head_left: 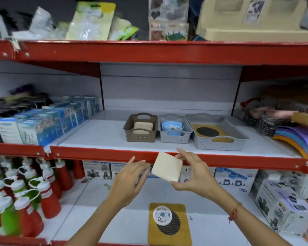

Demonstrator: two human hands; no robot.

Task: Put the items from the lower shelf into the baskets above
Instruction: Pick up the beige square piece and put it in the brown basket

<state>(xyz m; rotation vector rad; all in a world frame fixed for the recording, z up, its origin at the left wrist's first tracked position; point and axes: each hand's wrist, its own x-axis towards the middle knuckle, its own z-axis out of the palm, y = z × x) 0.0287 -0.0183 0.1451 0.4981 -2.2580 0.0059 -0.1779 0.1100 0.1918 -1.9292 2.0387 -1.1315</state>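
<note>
nearest you, on the lower shelf (100, 219), lies a mustard square mat (169, 226) with a dark mesh disc at its centre and a small patterned round piece (162, 214) resting on it; both are yet to be moved. your right hand (196, 173) holds a cream square pad (167, 166) tilted, just below the red front edge of the middle shelf (103, 137), its fingers (183, 154) pinching the pad at the top corner while the thumb props the bottom edge. your left hand (130, 176) hovers just beside the pad, fingers loosely spread, apparently not touching it. both forearms reach up and forward from below, the right wrist carrying a red thread.

above stand three baskets: a brown basket (140, 127) holding similar cream pads, a small grey basket (174, 128) with blue pieces, and a wide grey basket (219, 132) with a mustard mat. judging by the match, the pad probably belongs in the brown basket. to do this well, lift the pad clear of the red shelf lip, carry it left over the brown rim, level it, and lay it flat on the stack rather than dropping it on edge.
</note>
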